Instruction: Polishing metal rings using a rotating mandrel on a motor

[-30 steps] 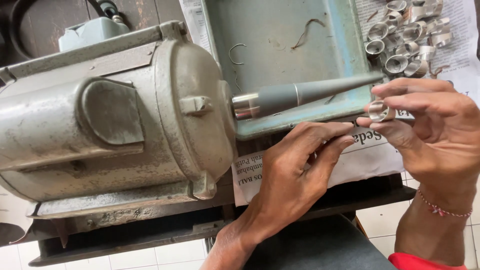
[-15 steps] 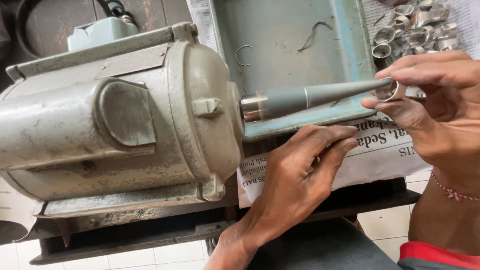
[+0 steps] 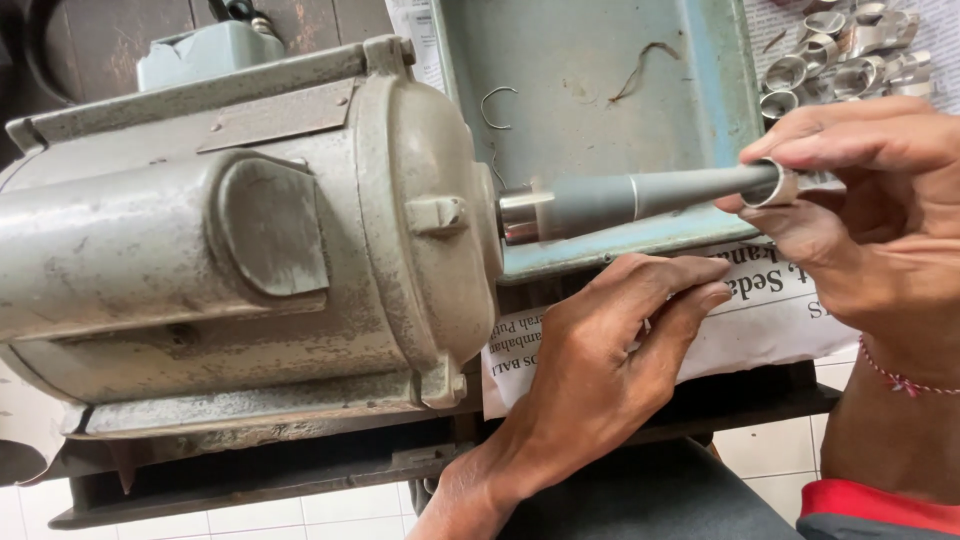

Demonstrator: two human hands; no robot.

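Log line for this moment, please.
right hand: holds ring on spindle tip | left hand: flat on newspaper | motor

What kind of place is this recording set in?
Probably a small metal or jewellery workshop: a worn motor with a tapered spindle, a heap of metal rings, newspaper lining the bench.

My bench (image 3: 300, 480) is a dark metal frame standing over a floor of pale square tiles (image 3: 760, 455). At its far left corner I see dark wooden boards (image 3: 90, 45). Newspaper (image 3: 770, 320) hangs over its near edge.
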